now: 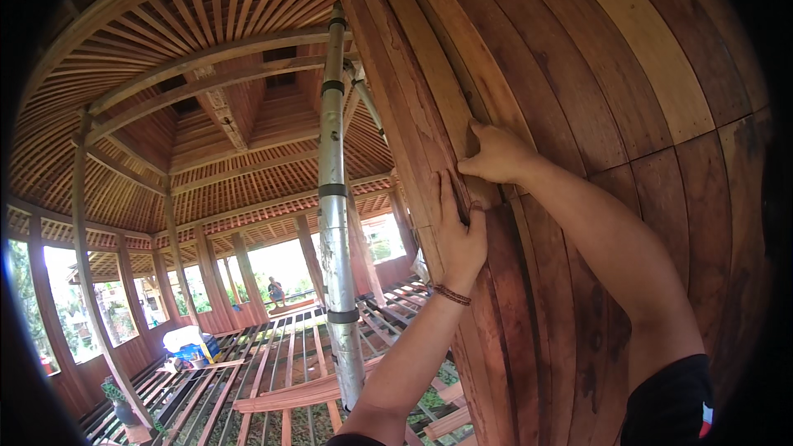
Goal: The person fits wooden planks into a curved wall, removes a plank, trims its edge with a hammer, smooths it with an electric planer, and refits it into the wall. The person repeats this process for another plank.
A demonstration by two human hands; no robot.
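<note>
A wall of upright reddish-brown wooden boards (611, 107) rises in front of me on the right, with a horizontal seam across it. Near its left edge runs a narrow, lighter plank (438, 87), beside a dark gap. My right hand (500, 155) has its fingers curled and its thumb raised, the tips pressed on this plank just above the seam. Lower and to the left, my left hand (462, 239) lies against the boards at the edge, fingers stretched upward and thumb apart. A braided bracelet (452, 294) circles the left wrist.
A silver metal pole (333, 173) with dark bands stands left of my left arm. Open floor joists (277, 355) show ground between them, with a stack of planks (306, 396) across them. A person (275, 289) is far back. A blue-and-white bundle (190, 344) lies left.
</note>
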